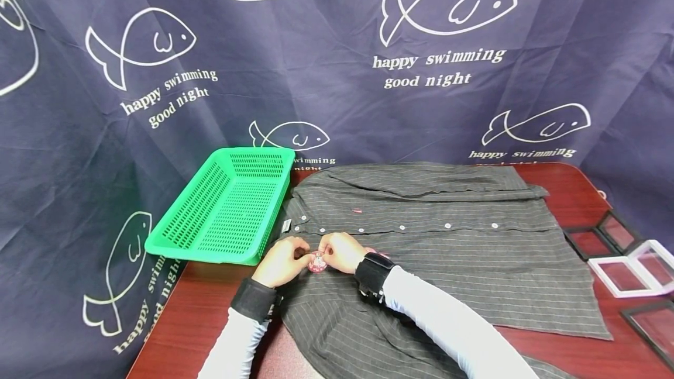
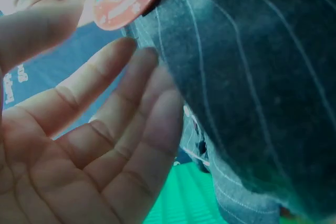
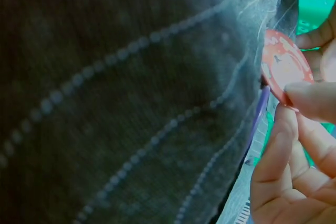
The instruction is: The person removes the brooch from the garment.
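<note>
My right hand [image 1: 342, 252] pinches a round pink button badge [image 1: 317, 262] between thumb and index finger, at the upper chest of a dark grey pinstriped shirt [image 1: 458, 262]. The badge [image 3: 286, 66] stands tilted against the cloth in the right wrist view, the thumb on its printed face. My left hand [image 1: 281, 263] is at the badge's left side, its thumb tip close to the rim. In the left wrist view the left hand's fingers [image 2: 126, 93] are loosely extended beside the cloth, just below the badge. Another pink badge [image 1: 370, 250] shows partly behind the right wrist.
A green plastic basket [image 1: 237, 209] stands at the table's left side, beside the collar. Black and white square frames [image 1: 618, 276] lie at the right edge of the red-brown table [image 1: 195, 291]. A dark blue curtain with fish prints [image 1: 347, 63] hangs behind.
</note>
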`<state>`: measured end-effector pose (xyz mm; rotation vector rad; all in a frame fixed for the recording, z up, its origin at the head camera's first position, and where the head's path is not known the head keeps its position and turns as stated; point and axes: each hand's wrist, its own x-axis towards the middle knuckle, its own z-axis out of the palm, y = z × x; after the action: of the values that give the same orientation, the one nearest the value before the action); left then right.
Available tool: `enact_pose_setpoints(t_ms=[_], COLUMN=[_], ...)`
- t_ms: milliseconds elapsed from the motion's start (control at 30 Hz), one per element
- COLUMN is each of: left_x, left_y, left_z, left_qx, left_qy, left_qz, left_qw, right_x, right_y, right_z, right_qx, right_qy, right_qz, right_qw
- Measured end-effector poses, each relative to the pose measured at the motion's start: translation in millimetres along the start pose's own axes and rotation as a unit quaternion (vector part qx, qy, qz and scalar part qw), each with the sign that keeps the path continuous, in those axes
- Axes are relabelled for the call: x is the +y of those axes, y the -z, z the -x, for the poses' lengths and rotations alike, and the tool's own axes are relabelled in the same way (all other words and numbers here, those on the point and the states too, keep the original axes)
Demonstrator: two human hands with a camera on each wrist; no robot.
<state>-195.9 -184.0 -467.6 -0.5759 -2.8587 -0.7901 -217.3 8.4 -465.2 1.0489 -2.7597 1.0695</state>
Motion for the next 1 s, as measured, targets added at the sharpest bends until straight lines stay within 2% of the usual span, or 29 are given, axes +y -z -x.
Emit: enact_pose_setpoints(t_ms=[167,267,400,600,700,1000], left_x=[-4.4,-3.3,-1.2,-0.1,-1.0,1.1], left_y=[-4.8,-5.1,-4.7,-6.9,-8.9,-8.8], left_z=[5.5,8.3,11.0,12.6,13.8,14.3], left_qx=[-0.003,-0.023,-0.047,-0.062,-0.067,-0.066], left_qy=[-0.032,-0.039,-0.029,-0.029,-0.019,0.003], left_qz=[-0.017,-0.018,-0.022,-0.040,-0.054,-0.053], left_qw=[0.9993,0.9988,0.9983,0.9969,0.9961,0.9964], right_x=[-1.7,-3.3,-5.4,-7.1,-8.2,-11.9], right_y=[0.3,0.0,-0.7,-1.1,-1.2,-1.2], right_z=[0.6,1.2,2.0,4.2,5.4,7.2], right_qx=[0.002,0.004,0.005,0.008,0.009,0.026], right_qy=[0.001,0.001,0.007,0.019,0.028,0.058], right_qz=[0.005,0.015,0.029,0.054,0.065,0.087], right_qw=[1.0000,0.9999,0.9995,0.9983,0.9975,0.9941])
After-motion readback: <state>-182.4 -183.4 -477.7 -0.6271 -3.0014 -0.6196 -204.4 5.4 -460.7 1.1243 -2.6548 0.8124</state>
